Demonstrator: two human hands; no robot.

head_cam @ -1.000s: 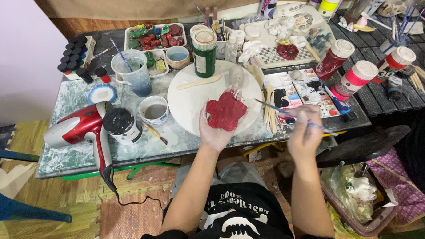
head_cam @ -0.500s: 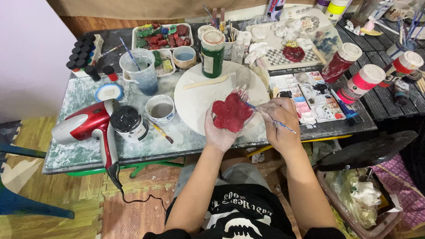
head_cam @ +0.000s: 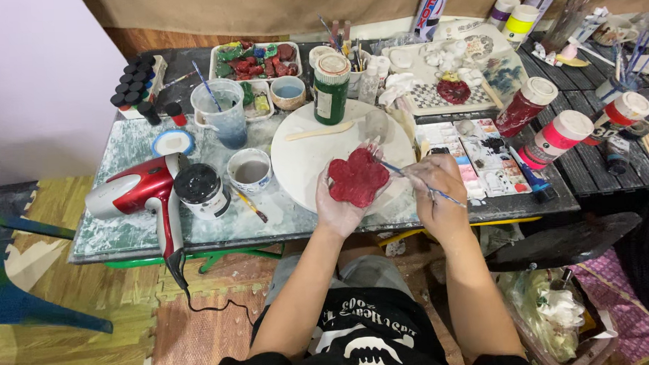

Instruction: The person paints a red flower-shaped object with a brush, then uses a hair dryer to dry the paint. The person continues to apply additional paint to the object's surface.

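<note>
a red flower-shaped piece [head_cam: 358, 178] is cupped in the left hand [head_cam: 339, 203] above the white round board [head_cam: 316, 150] on the counter [head_cam: 129, 150], a thin brush [head_cam: 418, 185] is pinched by the right hand [head_cam: 440, 196], and wet red could be smeared by the cupping fingers [head_cam: 324, 177].

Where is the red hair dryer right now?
In the head view the red hair dryer lies on the table's front-left part, beside a black-lidded jar, well left of the left hand.
</note>
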